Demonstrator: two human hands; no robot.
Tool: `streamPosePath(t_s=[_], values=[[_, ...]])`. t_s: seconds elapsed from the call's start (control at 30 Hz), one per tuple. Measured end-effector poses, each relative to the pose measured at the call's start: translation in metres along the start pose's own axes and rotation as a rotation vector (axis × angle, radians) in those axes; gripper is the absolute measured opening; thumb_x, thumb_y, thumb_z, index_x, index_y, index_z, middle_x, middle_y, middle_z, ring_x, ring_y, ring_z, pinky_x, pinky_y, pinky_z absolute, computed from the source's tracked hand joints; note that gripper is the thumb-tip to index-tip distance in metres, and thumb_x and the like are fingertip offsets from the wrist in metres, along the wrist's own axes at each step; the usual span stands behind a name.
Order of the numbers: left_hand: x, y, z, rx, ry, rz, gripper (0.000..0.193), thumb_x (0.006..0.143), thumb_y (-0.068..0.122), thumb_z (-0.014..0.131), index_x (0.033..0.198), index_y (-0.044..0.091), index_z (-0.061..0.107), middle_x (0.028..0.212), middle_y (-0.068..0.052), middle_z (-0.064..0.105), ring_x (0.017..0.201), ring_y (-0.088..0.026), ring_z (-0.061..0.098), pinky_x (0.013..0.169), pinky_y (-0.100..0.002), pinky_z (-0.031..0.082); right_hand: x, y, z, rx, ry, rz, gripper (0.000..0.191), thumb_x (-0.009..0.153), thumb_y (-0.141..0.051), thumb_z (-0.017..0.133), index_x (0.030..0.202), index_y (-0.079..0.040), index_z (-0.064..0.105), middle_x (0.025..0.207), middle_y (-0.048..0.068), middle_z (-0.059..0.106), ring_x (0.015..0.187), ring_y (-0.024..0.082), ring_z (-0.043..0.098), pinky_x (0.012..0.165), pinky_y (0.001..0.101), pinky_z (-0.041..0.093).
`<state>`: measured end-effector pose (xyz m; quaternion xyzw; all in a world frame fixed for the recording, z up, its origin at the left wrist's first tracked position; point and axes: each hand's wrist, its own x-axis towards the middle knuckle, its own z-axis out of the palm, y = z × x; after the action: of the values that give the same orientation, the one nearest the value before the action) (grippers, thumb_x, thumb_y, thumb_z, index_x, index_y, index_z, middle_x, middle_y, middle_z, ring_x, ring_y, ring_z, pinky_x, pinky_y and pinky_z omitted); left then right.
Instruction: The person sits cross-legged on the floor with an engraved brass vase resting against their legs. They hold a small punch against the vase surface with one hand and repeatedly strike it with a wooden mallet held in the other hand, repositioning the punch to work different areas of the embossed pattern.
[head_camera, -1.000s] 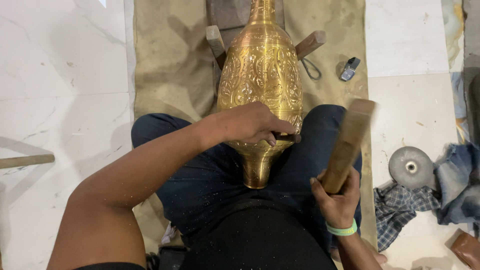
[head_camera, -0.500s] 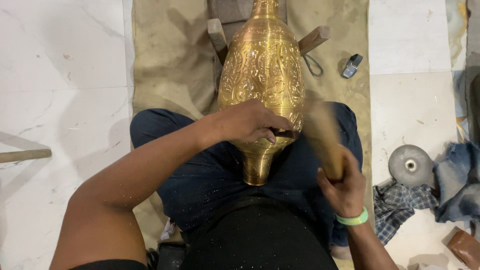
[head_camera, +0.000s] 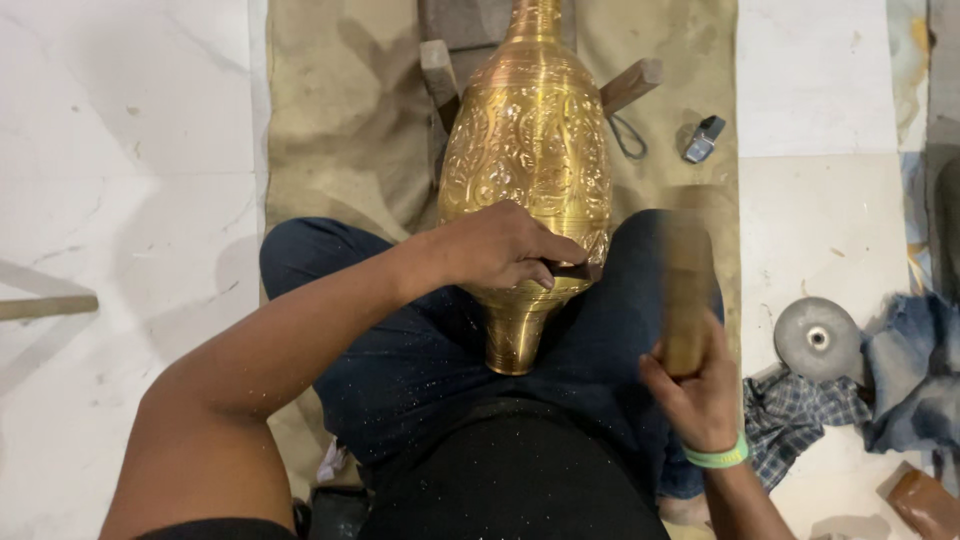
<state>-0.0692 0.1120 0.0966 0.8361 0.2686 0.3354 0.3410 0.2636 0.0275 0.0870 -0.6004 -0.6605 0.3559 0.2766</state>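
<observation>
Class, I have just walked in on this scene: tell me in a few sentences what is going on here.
A person sits on a cloth mat with an engraved brass vase lying across the lap, its neck pointing away. The left hand presses a small dark chisel against the vase's lower body. The right hand grips a wooden mallet, blurred in motion beside the vase. Two wooden blocks prop the vase near its shoulder. A grey grinding disc lies on the floor.
</observation>
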Motion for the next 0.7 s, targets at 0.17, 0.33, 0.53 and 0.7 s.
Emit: streamPosePath(t_s=[0.17,0.33,0.53,0.7], values=[[0.002,0.002,0.0,-0.017,-0.107,-0.203,0.043,0.086,0.012,0.076,0.128,0.018,0.07,0.107,-0.005,0.078,0.094,-0.025,0.076,0.081,-0.04,0.057,-0.003,-0.001,0.002,0.053,0.013,0.003,0.025,0.091,-0.006,0.078,0.108,-0.002,0.06,0.083,0.011,0.064,0.071,0.018,0.063,0.069,0.0337,0.053],[-0.004,0.002,-0.003,-0.045,-0.021,-0.104,0.048,0.08,0.013,0.082,0.127,0.015,0.07,0.111,-0.01,0.076,0.095,-0.031,0.073,0.08,-0.042,0.057,0.008,-0.005,0.005,-0.129,0.078,-0.244,0.044,0.086,-0.006,0.078,0.122,-0.003,0.053,0.087,0.006,0.066,0.074,0.015,0.066,0.071,0.0303,0.054],[-0.011,-0.004,0.0,-0.098,0.017,-0.131,0.047,0.082,0.016,0.082,0.127,0.016,0.07,0.11,-0.008,0.076,0.09,-0.028,0.075,0.079,-0.039,0.058,0.011,-0.015,-0.002,0.019,0.087,-0.236,0.049,0.09,-0.007,0.079,0.131,-0.005,0.052,0.097,0.009,0.068,0.08,0.017,0.067,0.074,0.0274,0.055],[-0.015,-0.008,0.008,0.068,0.079,-0.006,0.042,0.086,0.023,0.083,0.125,0.014,0.07,0.108,-0.009,0.076,0.092,-0.031,0.073,0.082,-0.04,0.057,0.01,-0.017,-0.007,-0.433,0.036,-0.335,0.053,0.076,0.001,0.084,0.124,0.001,0.062,0.092,0.013,0.071,0.076,0.02,0.071,0.069,0.0294,0.057]])
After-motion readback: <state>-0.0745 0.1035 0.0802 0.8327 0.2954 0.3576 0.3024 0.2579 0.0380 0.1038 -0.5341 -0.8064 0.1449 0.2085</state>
